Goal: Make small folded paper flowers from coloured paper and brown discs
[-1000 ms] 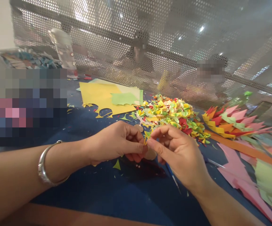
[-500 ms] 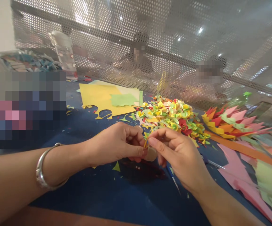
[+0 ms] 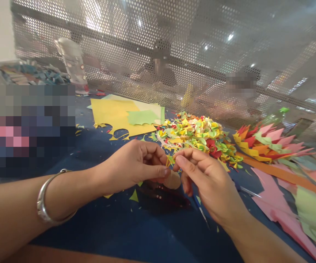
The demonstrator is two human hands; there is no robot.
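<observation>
My left hand (image 3: 136,164) and my right hand (image 3: 204,179) meet over the blue table (image 3: 105,223), fingers pinched together on a small yellow-green folded paper piece (image 3: 170,160). A silver bangle (image 3: 46,204) circles my left wrist. Just behind the fingertips lies a heap of small folded paper pieces (image 3: 198,135) in yellow, green, red and white. Under my hands sits a dark red transparent object (image 3: 166,195), and a small tan round piece (image 3: 172,180) shows between my palms.
Yellow and green paper sheets (image 3: 122,113) lie at the back left. Spiky cut strips (image 3: 267,144) and pink and orange paper (image 3: 284,182) fill the right side. A thin blue-handled tool (image 3: 201,210) lies below my right hand. A perforated metal screen (image 3: 174,54) with people behind bounds the table.
Both hands have stayed together on the small paper piece, shifting slightly and working it with the fingertips. The view has tilted a little; nothing else moved.
</observation>
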